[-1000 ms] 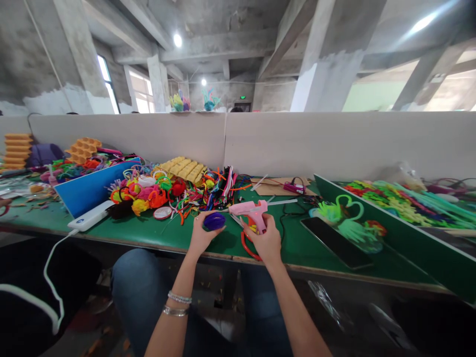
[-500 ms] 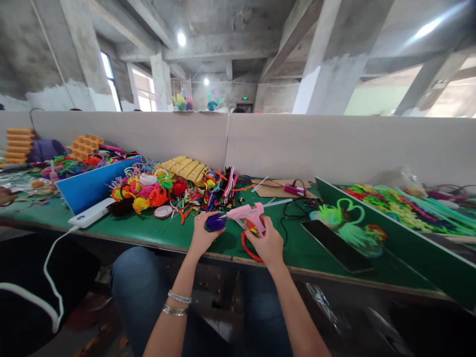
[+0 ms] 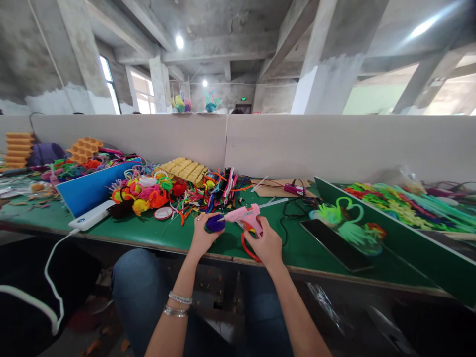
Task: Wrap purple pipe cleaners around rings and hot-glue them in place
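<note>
My left hand (image 3: 201, 236) is closed around a purple pipe-cleaner coil (image 3: 214, 223) just above the green table (image 3: 156, 232). My right hand (image 3: 267, 244) grips a pink glue gun (image 3: 243, 215) by its handle, and the gun's nozzle touches the coil's right side. Red-handled scissors (image 3: 247, 248) lie on the table under my right hand. Two bracelets (image 3: 177, 303) circle my left wrist.
A heap of coloured pipe-cleaner pieces (image 3: 163, 191) lies behind my hands, with yellow foam trays (image 3: 185, 168) and a blue board (image 3: 92, 186). A dark phone (image 3: 336, 244) and green pipe-cleaner swans (image 3: 344, 218) lie to the right. A white power strip (image 3: 91, 215) sits at left.
The glue gun has swung left and its nozzle has come up against the purple coil. The left hand has turned the coil slightly toward the gun.
</note>
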Available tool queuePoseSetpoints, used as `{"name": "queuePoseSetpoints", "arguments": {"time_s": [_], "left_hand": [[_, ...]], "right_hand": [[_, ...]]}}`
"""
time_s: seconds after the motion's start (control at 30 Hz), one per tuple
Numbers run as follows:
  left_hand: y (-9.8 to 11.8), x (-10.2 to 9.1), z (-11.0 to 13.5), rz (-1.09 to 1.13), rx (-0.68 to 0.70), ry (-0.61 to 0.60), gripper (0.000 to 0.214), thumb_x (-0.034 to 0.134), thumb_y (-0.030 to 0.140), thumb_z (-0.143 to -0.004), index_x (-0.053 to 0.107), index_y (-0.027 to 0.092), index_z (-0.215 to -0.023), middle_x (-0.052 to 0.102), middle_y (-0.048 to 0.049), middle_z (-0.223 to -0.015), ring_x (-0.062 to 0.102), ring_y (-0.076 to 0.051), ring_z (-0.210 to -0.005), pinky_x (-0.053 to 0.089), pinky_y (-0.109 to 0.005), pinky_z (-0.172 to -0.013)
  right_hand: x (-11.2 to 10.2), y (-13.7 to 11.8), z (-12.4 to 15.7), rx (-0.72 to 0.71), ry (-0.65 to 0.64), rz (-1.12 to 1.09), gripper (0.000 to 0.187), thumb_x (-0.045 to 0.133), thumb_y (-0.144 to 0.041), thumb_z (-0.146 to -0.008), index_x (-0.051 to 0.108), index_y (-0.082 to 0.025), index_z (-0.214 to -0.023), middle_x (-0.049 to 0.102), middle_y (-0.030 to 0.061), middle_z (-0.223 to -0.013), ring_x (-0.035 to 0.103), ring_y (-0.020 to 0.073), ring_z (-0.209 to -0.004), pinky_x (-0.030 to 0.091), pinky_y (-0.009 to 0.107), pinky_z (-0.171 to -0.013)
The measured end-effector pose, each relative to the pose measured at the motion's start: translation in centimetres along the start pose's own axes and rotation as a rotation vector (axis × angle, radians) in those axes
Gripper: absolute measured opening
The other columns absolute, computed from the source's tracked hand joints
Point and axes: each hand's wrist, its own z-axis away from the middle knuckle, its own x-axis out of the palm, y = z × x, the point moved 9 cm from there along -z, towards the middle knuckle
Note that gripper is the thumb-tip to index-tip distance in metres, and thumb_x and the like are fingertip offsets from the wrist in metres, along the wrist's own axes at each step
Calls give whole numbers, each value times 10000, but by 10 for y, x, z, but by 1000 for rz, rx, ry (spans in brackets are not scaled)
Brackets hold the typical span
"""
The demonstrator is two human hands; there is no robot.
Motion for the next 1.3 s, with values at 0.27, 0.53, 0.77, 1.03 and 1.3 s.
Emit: {"name": "queuePoseSetpoints", "arguments": {"time_s": [0.27,0.53,0.77,1.03,1.3], "left_hand": [[0,0,0,-3,-10,-4,420,733,215,-619,610,262,-1018,595,-38,-995,468,-228,-1017,373,-387,-905],[4,1,1,-16,9,-15,422,737,252,-623,605,269,-1023,578,-40,-986,477,-225,-996,375,-388,-898],[5,1,1,-26,-3,-8,405,723,220,-630,596,244,-1014,567,-48,-990,472,-234,-1015,380,-389,-886],[4,1,1,-8,-1,-5,397,716,206,-630,595,243,-1006,564,-48,-979,480,-232,-997,381,-397,-877],[4,1,1,-27,28,-2,388,713,202,-637,590,242,-1003,570,-46,-985,480,-228,-998,378,-383,-871]], "right_hand": [[1,-2,0,-33,8,23,339,528,-428,-706,554,-182,-937,653,23,-681,588,170,-558,334,220,-498],[1,-2,2,-57,11,27,347,521,-452,-720,564,-182,-934,648,21,-652,577,162,-533,322,218,-483],[5,-3,5,-150,60,74,344,501,-412,-745,577,-180,-987,674,41,-747,590,163,-587,325,228,-507],[4,-6,5,-155,45,65,339,494,-409,-772,580,-172,-999,676,50,-775,591,166,-613,332,230,-526],[5,-4,6,-159,35,49,340,491,-385,-773,582,-164,-1016,679,57,-791,595,166,-621,349,231,-534]]}}
